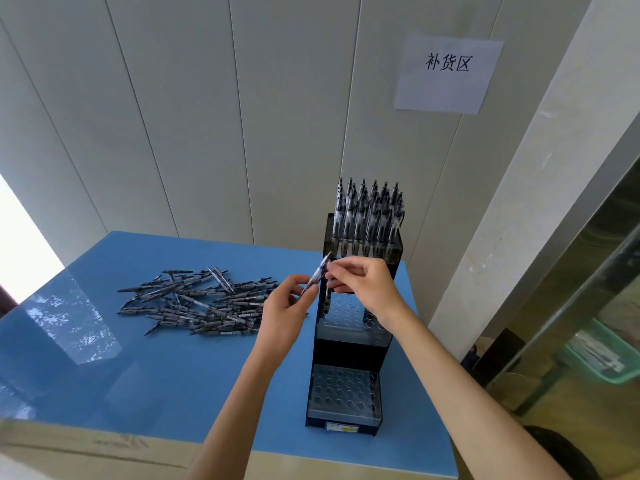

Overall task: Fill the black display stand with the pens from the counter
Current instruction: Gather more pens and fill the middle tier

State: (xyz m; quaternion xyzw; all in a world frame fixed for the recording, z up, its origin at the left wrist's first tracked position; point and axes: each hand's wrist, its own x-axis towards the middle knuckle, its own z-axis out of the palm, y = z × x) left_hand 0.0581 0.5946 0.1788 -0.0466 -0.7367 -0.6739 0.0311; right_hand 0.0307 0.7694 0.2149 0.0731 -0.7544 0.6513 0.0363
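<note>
Stand (349,341) sits right of centre on the blue counter (173,375), three stepped tiers of holes. The top tier, upper centre of the frame, is packed with upright pens (369,216), likely filled back-first so later reaches don't knock them. Middle tier (346,311) holds just one pen (327,294) at its left edge, standing in a hole, the rest bare. Bottom tier (343,393), lower centre, all holes open. Loose pile (201,301) lies left of centre on the counter, well apart from the stand but within left-arm reach. Left hand (282,311) pinches a spare pen (318,273) by its lower end, tilted up toward the stand, probably staged there as the next feed so the other hand needn't travel to the pile. Right hand (363,284) hovers over the middle tier, fingers curled down and pinching the top of the standing pen, seemingly seating it in the hole; exact contact is small and hard to confirm. Task roughly a third done by my read. Paper sign (448,74) on the wall at upper right. Cardboard box (69,445) edge at lower left, green crate (599,355) on the floor at right.
</note>
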